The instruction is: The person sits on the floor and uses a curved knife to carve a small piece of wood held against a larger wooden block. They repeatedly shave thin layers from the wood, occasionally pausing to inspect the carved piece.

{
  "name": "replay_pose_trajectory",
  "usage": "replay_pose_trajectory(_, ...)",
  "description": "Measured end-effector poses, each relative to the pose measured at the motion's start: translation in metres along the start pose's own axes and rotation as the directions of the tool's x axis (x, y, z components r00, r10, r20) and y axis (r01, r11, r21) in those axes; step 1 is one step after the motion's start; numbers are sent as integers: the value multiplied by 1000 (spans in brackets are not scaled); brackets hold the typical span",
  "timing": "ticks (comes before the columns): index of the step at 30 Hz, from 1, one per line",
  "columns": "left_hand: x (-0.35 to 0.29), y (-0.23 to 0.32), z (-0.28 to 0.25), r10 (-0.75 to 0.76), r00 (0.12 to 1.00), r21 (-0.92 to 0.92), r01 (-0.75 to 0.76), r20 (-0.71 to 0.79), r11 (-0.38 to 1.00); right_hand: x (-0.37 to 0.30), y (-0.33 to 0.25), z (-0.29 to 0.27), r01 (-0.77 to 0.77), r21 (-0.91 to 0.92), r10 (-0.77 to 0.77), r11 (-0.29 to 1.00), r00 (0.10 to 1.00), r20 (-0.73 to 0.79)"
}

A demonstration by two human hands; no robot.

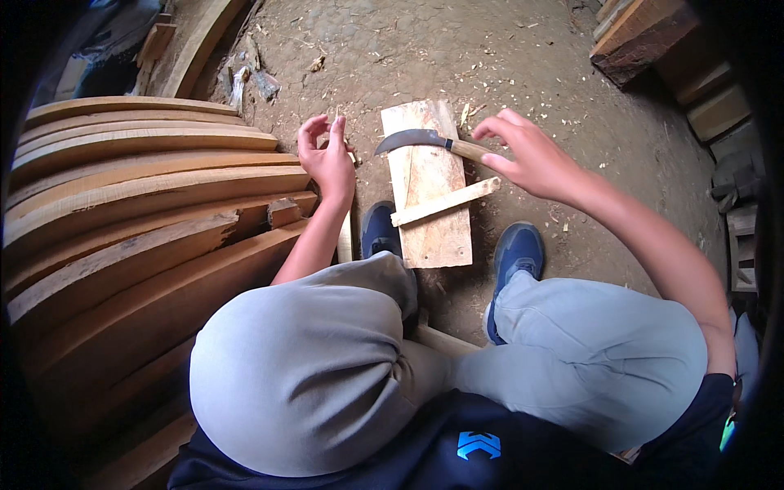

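A wooden board (429, 175) lies between my feet. Across its far part rests a curved, sickle-like knife (412, 140), dark blade to the left and pale wooden handle to the right. My right hand (531, 155) is at the handle's end, its thumb at or touching the wood and its fingers apart from the thumb, not wrapped round the handle. A narrow wooden strip (445, 202) lies slantwise over the board's nearer part, its right end jutting past the edge. Left of the board my left hand (328, 159) is raised, thumb and loosely bent fingers apart, with nothing seen in it.
Long planks (155, 175) are stacked along the left side, close to my left forearm. More thick timber (645, 41) stands at the far right. Wood chips are scattered over the dirt floor (392, 49). My blue shoes (519, 249) flank the board.
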State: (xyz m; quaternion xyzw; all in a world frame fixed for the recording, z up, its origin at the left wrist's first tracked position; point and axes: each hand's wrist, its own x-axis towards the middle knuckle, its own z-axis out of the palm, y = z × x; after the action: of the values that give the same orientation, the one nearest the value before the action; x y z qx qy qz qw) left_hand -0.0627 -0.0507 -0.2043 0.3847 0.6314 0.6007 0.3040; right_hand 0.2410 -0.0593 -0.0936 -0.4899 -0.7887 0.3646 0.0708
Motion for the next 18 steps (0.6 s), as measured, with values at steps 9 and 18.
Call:
replay_pose_trajectory(9,-23,76,22,449,848,-244,-390,280,888,40,11,35,-128,22,121,992,973,195)
replay_pose_trajectory(18,-54,53,-7,226,606,65,-419,763,905,20,34,-3,-244,175,232,954,969,91)
